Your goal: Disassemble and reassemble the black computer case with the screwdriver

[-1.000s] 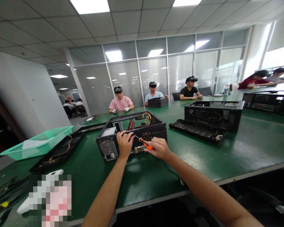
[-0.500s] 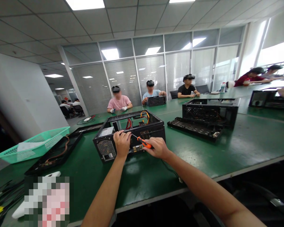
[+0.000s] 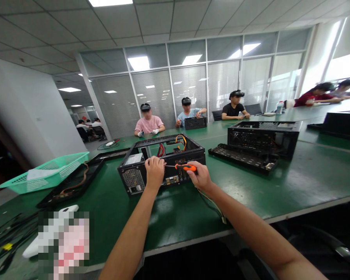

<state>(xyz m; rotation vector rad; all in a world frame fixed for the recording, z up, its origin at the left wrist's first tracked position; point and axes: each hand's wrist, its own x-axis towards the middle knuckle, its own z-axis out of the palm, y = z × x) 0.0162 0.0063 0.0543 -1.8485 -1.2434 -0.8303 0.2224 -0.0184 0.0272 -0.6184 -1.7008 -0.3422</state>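
A black computer case (image 3: 192, 154) lies on the green table in front of me, its upper side uncovered. Inside show a silver power supply (image 3: 134, 158) and red and yellow cables. My right hand (image 3: 200, 175) is closed around the orange-and-black handle of a screwdriver (image 3: 187, 167), held nearly level with its shaft pointing left. The tip reaches the fingers of my left hand (image 3: 155, 171). Those fingers are bent together at the near upper edge of the case; what they pinch is hidden.
Left are a mint-green basket (image 3: 46, 171), a black panel (image 3: 76, 186), a white object (image 3: 51, 233) partly pixelated, and black cables (image 3: 14, 237). Another case (image 3: 259, 138) and a loose panel (image 3: 242, 157) lie right. Several people sit across the table.
The screwdriver has swung from a slant to nearly level, its tip now at my left fingers. My right hand has shifted slightly right and up. The whole view has shifted a little.
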